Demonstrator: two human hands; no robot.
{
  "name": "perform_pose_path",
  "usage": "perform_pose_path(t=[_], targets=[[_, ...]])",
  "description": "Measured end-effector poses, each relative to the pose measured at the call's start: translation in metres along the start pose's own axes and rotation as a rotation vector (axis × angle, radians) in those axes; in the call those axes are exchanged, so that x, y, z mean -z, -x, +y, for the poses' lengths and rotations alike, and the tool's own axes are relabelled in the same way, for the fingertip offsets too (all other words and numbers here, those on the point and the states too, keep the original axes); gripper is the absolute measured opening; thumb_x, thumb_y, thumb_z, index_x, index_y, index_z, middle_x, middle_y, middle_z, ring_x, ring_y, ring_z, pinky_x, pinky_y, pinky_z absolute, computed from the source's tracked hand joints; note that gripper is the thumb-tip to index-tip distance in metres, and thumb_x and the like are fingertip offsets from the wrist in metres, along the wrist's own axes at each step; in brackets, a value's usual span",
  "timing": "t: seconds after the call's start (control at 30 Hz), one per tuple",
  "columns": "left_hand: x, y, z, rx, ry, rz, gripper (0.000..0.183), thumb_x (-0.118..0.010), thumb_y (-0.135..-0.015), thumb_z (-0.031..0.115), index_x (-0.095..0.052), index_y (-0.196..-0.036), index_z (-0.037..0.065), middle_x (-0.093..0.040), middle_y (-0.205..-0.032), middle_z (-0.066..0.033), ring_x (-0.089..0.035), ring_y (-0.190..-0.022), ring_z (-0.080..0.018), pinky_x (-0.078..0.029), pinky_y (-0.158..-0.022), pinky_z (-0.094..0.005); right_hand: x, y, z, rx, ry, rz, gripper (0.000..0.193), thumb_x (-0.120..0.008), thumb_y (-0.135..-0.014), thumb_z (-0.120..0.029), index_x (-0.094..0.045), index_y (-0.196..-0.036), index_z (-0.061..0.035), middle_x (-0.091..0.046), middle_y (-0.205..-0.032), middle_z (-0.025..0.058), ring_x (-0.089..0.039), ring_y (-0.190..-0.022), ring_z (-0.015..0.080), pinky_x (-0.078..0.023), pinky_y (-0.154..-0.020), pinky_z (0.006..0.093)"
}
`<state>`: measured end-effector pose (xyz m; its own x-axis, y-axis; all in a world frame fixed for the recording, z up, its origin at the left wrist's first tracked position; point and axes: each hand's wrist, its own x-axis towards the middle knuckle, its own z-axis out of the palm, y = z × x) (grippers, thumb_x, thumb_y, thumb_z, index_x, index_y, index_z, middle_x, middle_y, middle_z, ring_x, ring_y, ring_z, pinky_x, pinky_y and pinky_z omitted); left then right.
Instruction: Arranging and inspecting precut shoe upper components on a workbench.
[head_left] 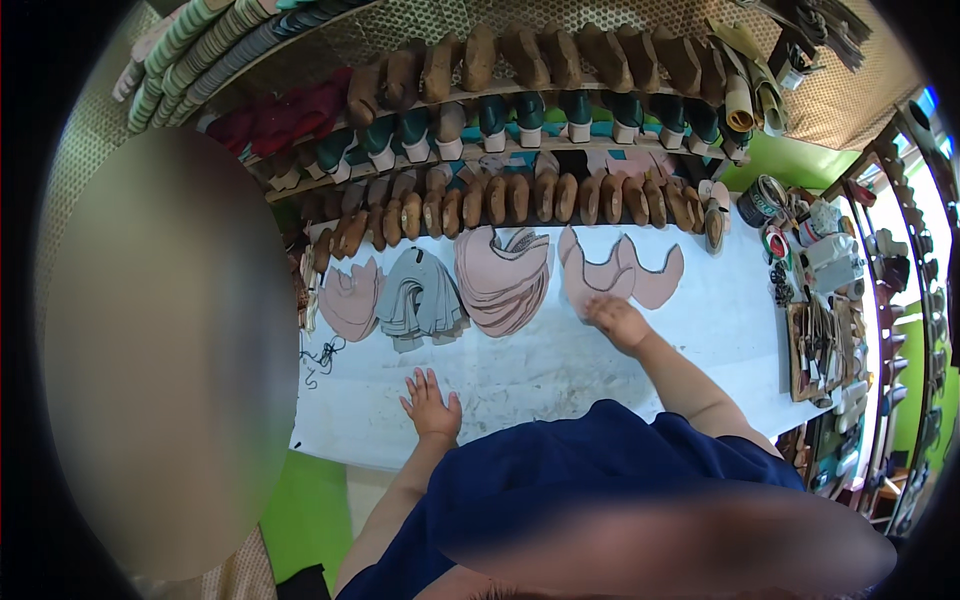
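Note:
My left hand (432, 408) lies open on the white tabletop, palm down and fingers spread, with nothing in it. Farther right, my right hand (617, 322) has bent fingers on the lower end of a pink curved shoe-upper piece (590, 268), which is slightly blurred there. That piece partly overlaps another pink curved piece (656, 277) to its right; both have dark inner edges. Left of them is a fanned stack of pink upper pieces (500, 290). Beyond it lie a stack of grey pieces (418, 295) and a smaller pink stack (350, 303).
Rows of brown wooden shoe lasts (520, 198) line the table's back, with green-and-white shoes (530, 115) shelved above. At right stand a dark can (765, 202) and a tray of tools (818, 345). Dark cord scraps (322, 358) lie at left. A shoe rack (895, 280) stands farther right.

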<state>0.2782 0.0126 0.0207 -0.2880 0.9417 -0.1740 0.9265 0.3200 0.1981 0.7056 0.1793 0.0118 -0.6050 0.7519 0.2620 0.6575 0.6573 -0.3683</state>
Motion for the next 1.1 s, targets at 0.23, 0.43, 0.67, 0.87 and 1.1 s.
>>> perform_pose_path(t=[0.23,0.43,0.67,0.87,1.1], targets=[[-0.001,0.0,0.0,-0.017,-0.018,0.025,0.078,-0.059,-0.088,0.035,-0.031,-0.157,0.01,-0.021,-0.166,-0.0145,-0.012,-0.154,-0.0377,-0.006,-0.12,-0.0617,-0.015,0.019,-0.009,0.003,-0.07,0.106,0.028,-0.063,-0.087,-0.008,-0.066,-0.115,-0.0078,-0.068,-0.124,0.0096,-0.062,-0.119,0.0287,-0.043,-0.111,0.0447],[-0.001,-0.001,0.001,-0.004,0.002,0.015,0.078,-0.06,-0.088,0.035,-0.031,-0.157,0.01,-0.021,-0.166,-0.014,-0.012,-0.154,-0.0369,-0.005,-0.12,-0.0613,-0.009,0.011,-0.011,0.093,-0.116,0.083,0.024,-0.063,-0.086,-0.008,-0.068,-0.11,-0.0069,-0.069,-0.119,0.0124,-0.064,-0.112,0.0313,-0.048,-0.104,0.0439],[0.001,0.0,0.001,0.004,-0.012,0.011,0.079,-0.059,-0.088,0.037,-0.031,-0.157,0.011,-0.019,-0.166,-0.0137,-0.011,-0.154,-0.0364,-0.004,-0.12,-0.0609,0.082,-0.093,0.013,-0.48,-0.334,0.217,0.024,-0.056,-0.089,-0.007,-0.069,-0.108,-0.0035,-0.07,-0.096,0.0207,-0.068,-0.09,0.0379,-0.054,-0.082,0.042],[0.001,-0.001,0.001,0.006,0.004,-0.003,0.079,-0.059,-0.089,0.037,-0.03,-0.157,0.011,-0.019,-0.167,-0.0137,-0.011,-0.154,-0.0362,-0.003,-0.12,-0.0606,0.127,-0.132,0.012,-0.38,-0.354,0.413,0.019,-0.06,-0.088,0.0,-0.07,-0.103,-0.0021,-0.073,-0.103,0.0179,-0.071,-0.094,0.034,-0.054,-0.085,0.0418],[-0.006,-0.003,-0.004,-0.006,0.003,0.006,0.081,-0.059,-0.087,0.041,-0.029,-0.157,0.013,-0.02,-0.167,-0.0122,-0.011,-0.154,-0.037,-0.002,-0.12,-0.0614,0.032,-0.058,0.03,-0.231,-0.181,0.055,0.025,-0.058,-0.089,-0.002,-0.072,-0.11,-0.0057,-0.071,-0.115,0.0141,-0.063,-0.116,0.0342,-0.045,-0.105,0.0457]])
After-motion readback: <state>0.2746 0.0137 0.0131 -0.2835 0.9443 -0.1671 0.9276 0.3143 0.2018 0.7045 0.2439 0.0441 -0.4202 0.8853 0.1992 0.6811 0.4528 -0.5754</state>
